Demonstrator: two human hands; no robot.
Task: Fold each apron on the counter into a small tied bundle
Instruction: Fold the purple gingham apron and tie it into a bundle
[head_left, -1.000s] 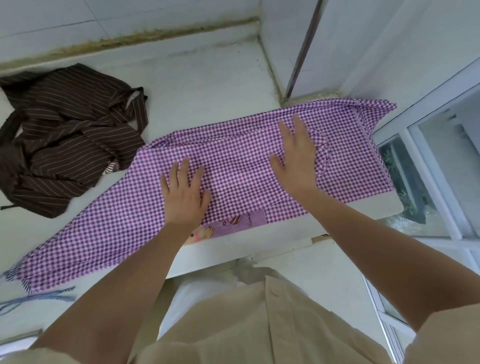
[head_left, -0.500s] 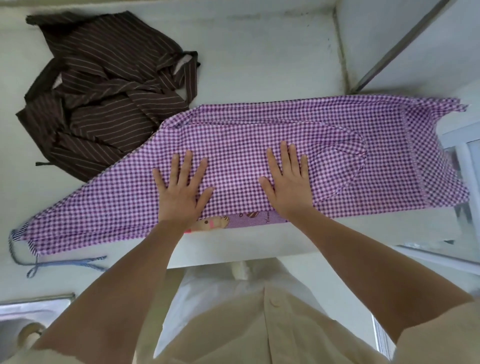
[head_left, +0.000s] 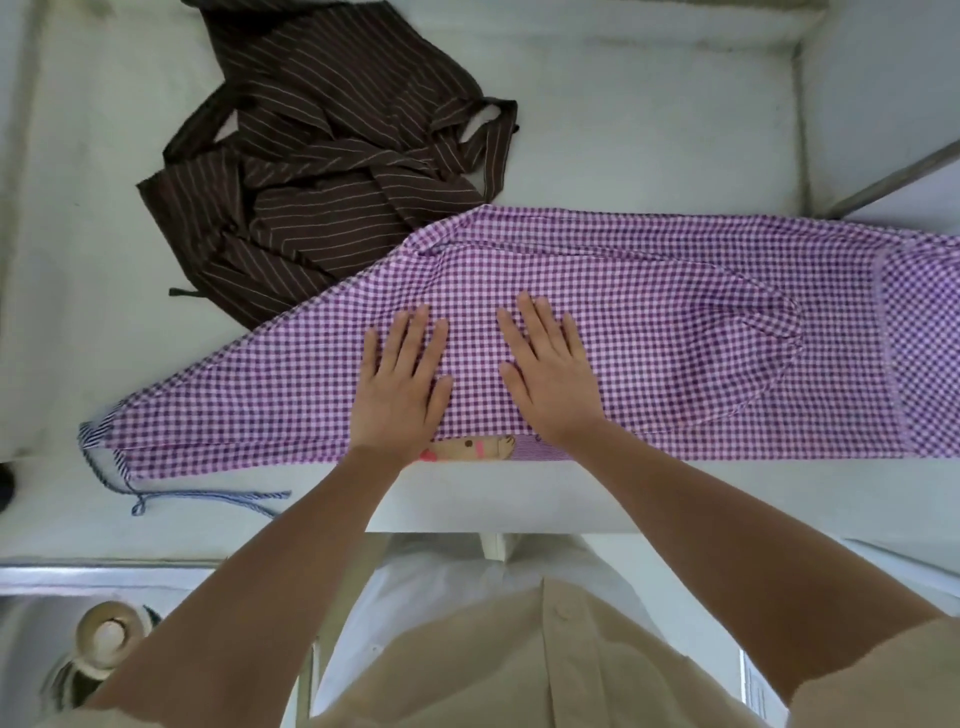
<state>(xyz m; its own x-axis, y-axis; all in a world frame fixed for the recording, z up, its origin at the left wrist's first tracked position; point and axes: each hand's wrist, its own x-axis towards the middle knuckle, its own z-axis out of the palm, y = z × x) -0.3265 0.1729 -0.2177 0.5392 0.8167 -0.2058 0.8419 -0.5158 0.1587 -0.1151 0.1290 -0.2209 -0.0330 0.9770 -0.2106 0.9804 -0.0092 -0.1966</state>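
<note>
Beyond the purple gingham apron (head_left: 675, 322), bare surface (head_left: 649, 130) lies open and passable. The crumpled brown striped apron (head_left: 322, 171) crowds the gingham one's far-left edge, touching it. A white wall (head_left: 883, 78) closes in beyond its right end.

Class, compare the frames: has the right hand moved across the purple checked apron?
Yes. The right hand has slid left over the purple checked apron, away from its curved pocket and closer to the left hand.

Left hand (head_left: 400, 395), right hand (head_left: 553, 384) on near apron (head_left: 701, 322); far apron (head_left: 322, 156) behind-left.
</note>
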